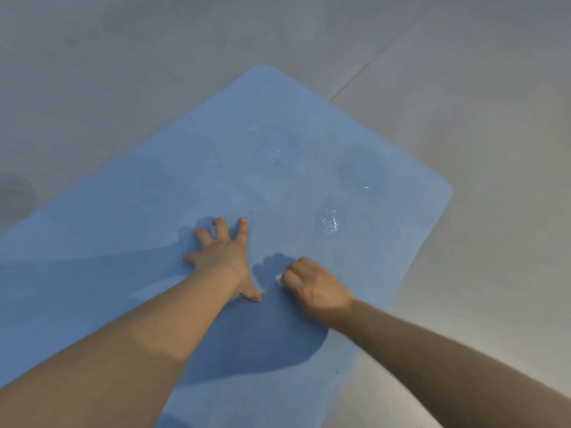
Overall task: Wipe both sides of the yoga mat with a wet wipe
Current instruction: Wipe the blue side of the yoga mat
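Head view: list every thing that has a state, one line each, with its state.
mat: unrolled, flat on the floor, wet patches near its far end
wipe: bunched in the right hand, mostly hidden
left hand: fingers spread, pressing on the mat
right hand: curled round the wipe, on the mat

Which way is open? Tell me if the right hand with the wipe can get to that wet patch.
Probably yes. The right hand is just short of the wet patch, with only bare mat between; the left hand lies off to the side.
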Demonstrator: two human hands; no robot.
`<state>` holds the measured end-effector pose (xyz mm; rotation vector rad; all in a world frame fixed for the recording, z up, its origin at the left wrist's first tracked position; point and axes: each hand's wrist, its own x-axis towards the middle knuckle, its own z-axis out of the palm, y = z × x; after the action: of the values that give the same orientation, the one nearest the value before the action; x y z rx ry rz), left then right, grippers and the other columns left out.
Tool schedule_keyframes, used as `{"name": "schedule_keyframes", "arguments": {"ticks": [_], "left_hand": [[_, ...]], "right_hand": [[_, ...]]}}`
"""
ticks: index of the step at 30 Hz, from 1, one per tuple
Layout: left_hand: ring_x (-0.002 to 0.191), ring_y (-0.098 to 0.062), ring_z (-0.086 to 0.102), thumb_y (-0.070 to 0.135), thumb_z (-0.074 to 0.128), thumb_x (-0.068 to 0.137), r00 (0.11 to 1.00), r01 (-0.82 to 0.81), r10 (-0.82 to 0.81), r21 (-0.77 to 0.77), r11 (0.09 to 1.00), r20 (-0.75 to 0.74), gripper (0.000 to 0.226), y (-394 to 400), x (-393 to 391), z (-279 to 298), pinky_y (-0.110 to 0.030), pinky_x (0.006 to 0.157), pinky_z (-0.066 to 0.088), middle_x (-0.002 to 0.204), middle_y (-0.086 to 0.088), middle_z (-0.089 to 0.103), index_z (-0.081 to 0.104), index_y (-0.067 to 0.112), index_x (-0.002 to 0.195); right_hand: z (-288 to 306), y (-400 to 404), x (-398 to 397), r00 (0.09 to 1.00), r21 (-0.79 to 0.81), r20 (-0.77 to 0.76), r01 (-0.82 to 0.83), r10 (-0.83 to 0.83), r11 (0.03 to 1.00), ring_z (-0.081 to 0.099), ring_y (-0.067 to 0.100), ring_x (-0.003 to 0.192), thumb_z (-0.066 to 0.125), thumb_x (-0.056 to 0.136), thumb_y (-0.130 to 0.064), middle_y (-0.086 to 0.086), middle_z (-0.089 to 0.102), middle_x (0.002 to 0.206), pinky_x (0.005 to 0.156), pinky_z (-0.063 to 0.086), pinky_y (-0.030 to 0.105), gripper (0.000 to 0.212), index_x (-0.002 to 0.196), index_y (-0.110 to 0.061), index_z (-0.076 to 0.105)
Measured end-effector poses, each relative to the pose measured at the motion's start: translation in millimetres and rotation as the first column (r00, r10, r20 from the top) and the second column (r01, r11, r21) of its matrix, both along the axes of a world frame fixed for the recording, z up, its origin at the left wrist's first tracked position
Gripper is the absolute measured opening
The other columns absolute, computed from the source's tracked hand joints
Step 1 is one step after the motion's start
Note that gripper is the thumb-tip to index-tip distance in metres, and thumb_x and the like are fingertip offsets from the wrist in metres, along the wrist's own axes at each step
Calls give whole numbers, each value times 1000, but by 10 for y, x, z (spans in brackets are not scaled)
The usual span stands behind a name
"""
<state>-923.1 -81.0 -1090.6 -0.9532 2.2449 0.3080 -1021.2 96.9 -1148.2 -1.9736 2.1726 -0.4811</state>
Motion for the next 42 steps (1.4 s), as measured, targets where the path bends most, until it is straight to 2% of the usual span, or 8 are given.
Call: {"name": "schedule_keyframes", "arguments": {"ticks": [3,7,9,12,16,22,37,42], "left_hand": [[149,-48,-12,70,91,44,1000,9,-9,-3,1000,27,161,-20,-29,-15,-74,106,31,162,-9,-18,-23,41,154],[145,-48,-31,69,92,41,998,-55,56,82,995,0,161,-99,45,-78,-75,107,25,155,-3,-46,-26,52,149],[143,-48,-34,68,92,42,997,-68,71,119,991,-19,161,-110,70,-101,-76,108,24,151,-2,-51,-27,54,147],[142,-47,-38,68,92,43,997,-65,71,132,989,-39,160,-99,92,-100,-77,108,21,148,-1,-55,-29,54,147],[140,-45,-41,66,92,41,994,-77,89,159,984,-64,160,-115,115,-112,-78,109,18,145,1,-57,-28,55,146],[139,-47,-42,67,89,42,994,-74,84,142,987,-66,156,-113,102,-146,-78,109,17,145,-1,-57,-27,55,147],[137,-50,-42,62,91,50,996,-91,93,217,972,-2,157,-141,32,0,-82,108,13,143,-5,-60,-32,49,148],[135,-51,-45,58,94,49,993,-115,119,231,966,-5,158,-171,18,-29,-84,106,11,140,-5,-63,-30,50,147]], "right_hand": [[13,-229,-887,948,-88,-94,295,-303,952,56,34,75,48,85,-8,19,58,78,68,46,36,15,81,-4,62],[82,-459,-1401,700,65,-49,714,-713,697,54,38,85,48,91,-6,20,57,88,71,41,40,11,86,-1,56],[32,-505,-1042,741,-36,30,671,-670,740,56,38,73,52,83,0,20,57,78,64,42,40,7,78,-3,56],[-10,-408,-178,941,-88,144,322,-308,943,52,29,67,52,79,-4,12,55,73,64,39,36,7,77,-9,57],[-22,-412,-314,996,-74,46,-67,71,995,47,27,76,55,89,-7,12,56,80,71,39,34,7,85,-8,60],[-6,-598,-1600,831,-23,-51,554,-554,832,52,34,59,63,73,11,14,51,64,52,31,31,19,68,-4,52],[317,-873,-1507,806,374,-207,589,-555,716,42,25,76,43,77,9,9,51,84,63,31,30,21,87,-6,54],[403,-841,-1405,703,439,-11,642,-711,628,55,28,89,45,88,-3,5,55,101,69,39,25,28,108,-8,63]]}}
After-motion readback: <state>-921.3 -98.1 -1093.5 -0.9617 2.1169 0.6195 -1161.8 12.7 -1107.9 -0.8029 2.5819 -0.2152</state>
